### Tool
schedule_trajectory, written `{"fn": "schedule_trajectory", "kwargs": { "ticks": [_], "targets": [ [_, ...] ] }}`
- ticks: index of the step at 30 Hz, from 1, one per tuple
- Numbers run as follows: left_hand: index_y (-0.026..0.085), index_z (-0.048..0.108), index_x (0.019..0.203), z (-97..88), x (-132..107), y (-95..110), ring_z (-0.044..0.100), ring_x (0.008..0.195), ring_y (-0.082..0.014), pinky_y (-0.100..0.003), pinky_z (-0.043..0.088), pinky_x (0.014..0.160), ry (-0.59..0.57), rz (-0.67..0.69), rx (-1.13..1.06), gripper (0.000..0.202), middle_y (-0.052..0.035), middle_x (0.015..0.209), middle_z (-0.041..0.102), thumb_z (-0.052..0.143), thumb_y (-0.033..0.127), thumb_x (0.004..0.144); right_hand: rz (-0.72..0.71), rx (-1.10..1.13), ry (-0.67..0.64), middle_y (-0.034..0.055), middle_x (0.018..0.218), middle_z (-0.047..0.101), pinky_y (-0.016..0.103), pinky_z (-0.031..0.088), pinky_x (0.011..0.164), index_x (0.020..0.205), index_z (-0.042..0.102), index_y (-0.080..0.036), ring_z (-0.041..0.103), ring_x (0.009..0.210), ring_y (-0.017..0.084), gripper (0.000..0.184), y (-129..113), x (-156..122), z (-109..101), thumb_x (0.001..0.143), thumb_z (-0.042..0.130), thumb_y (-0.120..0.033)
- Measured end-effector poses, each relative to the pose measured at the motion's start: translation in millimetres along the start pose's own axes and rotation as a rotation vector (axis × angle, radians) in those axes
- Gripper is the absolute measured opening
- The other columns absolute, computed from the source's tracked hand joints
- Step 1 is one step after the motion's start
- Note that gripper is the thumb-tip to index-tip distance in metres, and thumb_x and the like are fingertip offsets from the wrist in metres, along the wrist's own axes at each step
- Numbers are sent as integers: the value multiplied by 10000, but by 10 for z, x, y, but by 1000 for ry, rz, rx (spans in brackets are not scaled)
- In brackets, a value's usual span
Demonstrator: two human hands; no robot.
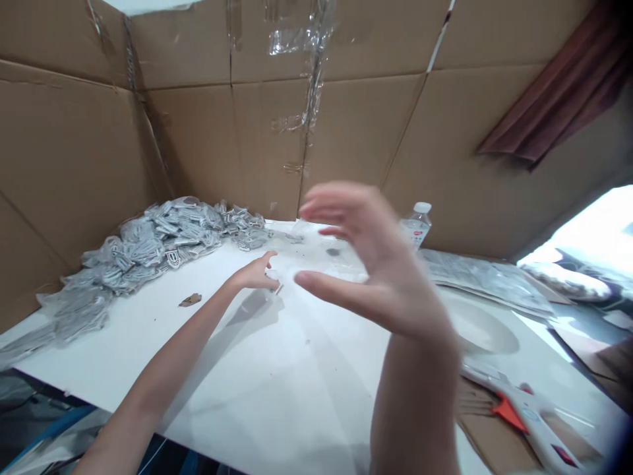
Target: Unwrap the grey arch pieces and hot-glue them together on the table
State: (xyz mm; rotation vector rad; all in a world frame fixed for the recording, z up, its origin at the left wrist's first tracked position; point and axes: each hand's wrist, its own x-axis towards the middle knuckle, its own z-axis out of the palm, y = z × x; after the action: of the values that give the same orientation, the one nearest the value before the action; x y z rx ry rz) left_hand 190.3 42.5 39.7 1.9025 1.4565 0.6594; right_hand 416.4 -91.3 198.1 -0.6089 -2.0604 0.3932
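so on the far left a big heap of grey packeted pieces (148,244) is piled on the white table (277,396) against the cardboard wall (64,165), and a little brown scrap (190,300) is seen lying just in front of it. the left hand (254,272) is stretched out towards the middle of the table, with its fingertips set down on a small pale bit (278,287). whether that bit is actually pinched or only touched can't be told, it's too blurry. the right hand (380,270) is held up above the table, closer to the camera, with fingers and thumb spread wide in a c shape and nothing gripped. behind it a plastic bottle (418,224) is stood near the wall, grey sheets (489,280) are laid flat further right, and a glue gun (524,419) is seen lying at the near right edge.
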Motion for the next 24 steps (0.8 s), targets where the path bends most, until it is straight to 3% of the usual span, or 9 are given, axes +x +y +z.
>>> {"fn": "schedule_trajectory", "kwargs": {
  "ticks": [1, 2, 5, 7, 11, 16, 20, 24],
  "targets": [
    [170, 253, 1464, -1, 2, 22, 599, 1018, -272, -320, 497, 817, 1, -45, -5, 997, -166, 1313, 496, 747, 317, 611, 40, -53, -102, 2, 1226, 565, 322, 480, 934, 1191, 533, -291, 559, 1127, 192, 432, 133, 40, 85, 779, 655, -330],
    [179, 230, 1466, -5, 3, 46, 611, 982, -260, -310, 509, 762, -5, -93, -7, 987, -168, 1311, 496, 729, 342, 630, 127, -145, -229, 16, 1144, 605, 313, 488, 882, 1132, 581, -255, 586, 1060, 194, 392, 279, 80, 185, 753, 666, -306],
    [220, 223, 1446, -30, 1, 107, 625, 939, -237, -261, 506, 627, -51, -229, -22, 918, -136, 1248, 553, 678, 412, 672, 382, -347, -566, 45, 1024, 650, 251, 467, 692, 1061, 640, -203, 620, 899, 191, 389, 697, 188, 543, 680, 715, -229],
    [223, 244, 1426, -48, -2, 117, 639, 866, -219, -238, 489, 570, -97, -307, -43, 870, -105, 1112, 625, 651, 455, 693, 488, -494, -668, 69, 1027, 650, 238, 435, 652, 1015, 669, -189, 618, 906, 204, 376, 897, 235, 779, 650, 750, -232],
    [202, 335, 1353, -55, 32, 31, 596, 608, -150, -216, 446, 488, -168, -408, -79, 740, -50, 856, 649, 605, 488, 727, 505, -592, -711, 91, 1090, 629, 237, 411, 641, 1016, 675, -180, 622, 893, 196, 367, 1120, 251, 1112, 670, 757, -272],
    [187, 541, 1087, -8, 121, -116, 480, 460, -91, -195, 392, 410, -226, -424, -83, 437, -10, 746, 591, 616, 414, 721, 424, -611, -708, 104, 1073, 641, 241, 404, 726, 966, 689, -185, 618, 946, 200, 225, 1312, 210, 1297, 768, 601, -124],
    [195, 599, 974, -28, 135, -134, 530, 491, -88, -201, 429, 427, -198, -444, -68, 336, -34, 903, 607, 649, 392, 706, 430, -611, -712, 111, 1018, 660, 246, 400, 722, 909, 695, -182, 622, 937, 206, 206, 1425, 187, 1326, 786, 545, -113],
    [201, 592, 1081, -264, 103, -228, 629, 665, -145, -242, 508, 539, -6, -493, -18, 383, -75, 1092, 600, 646, 402, 760, 457, -593, -744, 100, 1099, 642, 243, 404, 708, 988, 668, -187, 607, 981, 208, 244, 1456, 162, 1317, 760, 637, -267]
  ]
}}
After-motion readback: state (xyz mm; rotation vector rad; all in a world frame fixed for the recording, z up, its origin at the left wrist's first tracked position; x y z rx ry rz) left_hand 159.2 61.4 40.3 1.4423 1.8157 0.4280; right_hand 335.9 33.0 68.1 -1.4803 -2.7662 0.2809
